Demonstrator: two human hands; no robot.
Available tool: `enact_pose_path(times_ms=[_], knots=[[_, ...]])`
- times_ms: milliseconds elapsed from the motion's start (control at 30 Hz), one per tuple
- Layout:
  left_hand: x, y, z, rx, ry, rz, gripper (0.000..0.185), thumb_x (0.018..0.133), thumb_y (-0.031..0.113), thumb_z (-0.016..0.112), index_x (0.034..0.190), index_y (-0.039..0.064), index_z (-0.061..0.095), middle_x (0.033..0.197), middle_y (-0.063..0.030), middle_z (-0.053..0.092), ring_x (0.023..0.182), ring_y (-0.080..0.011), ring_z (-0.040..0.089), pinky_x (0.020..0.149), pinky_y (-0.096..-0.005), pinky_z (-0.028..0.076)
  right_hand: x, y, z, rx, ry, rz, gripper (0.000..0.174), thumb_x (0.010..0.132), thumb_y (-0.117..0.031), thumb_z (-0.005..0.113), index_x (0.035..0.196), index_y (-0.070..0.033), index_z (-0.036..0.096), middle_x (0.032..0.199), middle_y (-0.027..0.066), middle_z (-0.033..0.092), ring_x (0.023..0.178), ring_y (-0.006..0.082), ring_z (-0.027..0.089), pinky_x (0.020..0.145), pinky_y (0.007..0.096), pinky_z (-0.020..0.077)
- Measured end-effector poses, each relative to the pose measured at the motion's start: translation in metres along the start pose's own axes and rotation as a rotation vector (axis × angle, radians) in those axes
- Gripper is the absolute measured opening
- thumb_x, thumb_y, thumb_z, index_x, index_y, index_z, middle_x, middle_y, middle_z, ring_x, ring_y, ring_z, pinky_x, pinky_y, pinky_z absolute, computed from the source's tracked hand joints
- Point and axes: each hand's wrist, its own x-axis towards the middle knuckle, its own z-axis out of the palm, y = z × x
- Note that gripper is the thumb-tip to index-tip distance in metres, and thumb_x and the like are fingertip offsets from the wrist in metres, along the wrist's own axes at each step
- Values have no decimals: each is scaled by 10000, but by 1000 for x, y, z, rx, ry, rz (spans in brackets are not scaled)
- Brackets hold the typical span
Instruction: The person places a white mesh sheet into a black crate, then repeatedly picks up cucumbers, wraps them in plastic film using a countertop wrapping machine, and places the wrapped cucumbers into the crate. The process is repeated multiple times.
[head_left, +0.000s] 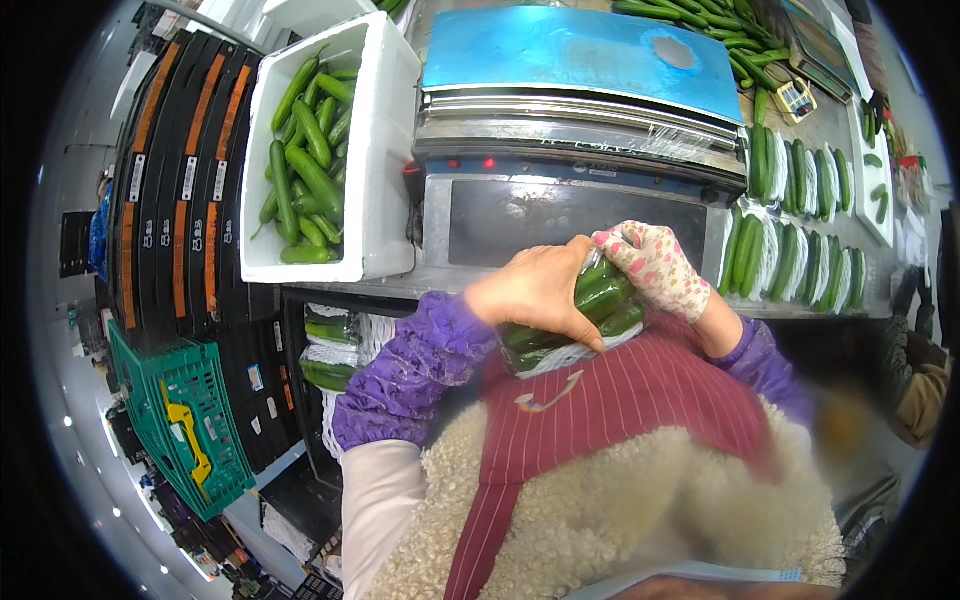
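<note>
My bare left hand (536, 289) grips a pack of cucumbers (604, 296) in clear film, with white foam netting along its lower side, close to my apron. My right hand (656, 266), in a white glove with a pink floral print, pinches the film at the pack's upper end. Behind the pack lies the dark plate (577, 217) of a film wrapping machine with a blue cover (577, 56); a red light glows on its front panel.
A white foam box (390, 150) of loose cucumbers stands left of the wrapper. Netted cucumber groups (784, 259) line the right side. Black crates (172, 187) are stacked at the far left above a green crate (195, 420). Wrapped packs (330, 367) lie below the table edge. Another person (919, 390) is at right.
</note>
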Motion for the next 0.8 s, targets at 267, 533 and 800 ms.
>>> enact_pose_path(times_ms=[267, 533, 800], knots=[[-48, -28, 19, -243, 304, 11, 1128, 520, 422, 937, 1422, 27, 388, 1176, -245, 657, 1108, -416, 631, 931, -438, 495, -26, -16, 10, 19, -294, 119, 326, 1022, -291, 528, 1056, 11, 647, 825, 188, 666, 766, 294, 661, 693, 399, 503], [-116, -75, 58, -642, 1039, -10, 1045, 544, 241, 959, 1412, 10, 425, 1247, -147, 604, 1141, -228, 602, 972, -330, 481, -22, -34, 34, 314, -645, 303, 458, 1050, -371, 513, 1085, 60, 665, 851, 112, 712, 748, 163, 665, 727, 300, 544], [-210, -168, 140, -1955, 1464, 80, 513, 890, 310, 768, 1287, 34, 597, 1187, -87, 686, 1065, -254, 663, 953, -427, 543, -3, -41, 57, 273, -700, 294, 388, 1045, -318, 527, 1129, 37, 660, 875, 102, 714, 780, 139, 661, 744, 279, 537]])
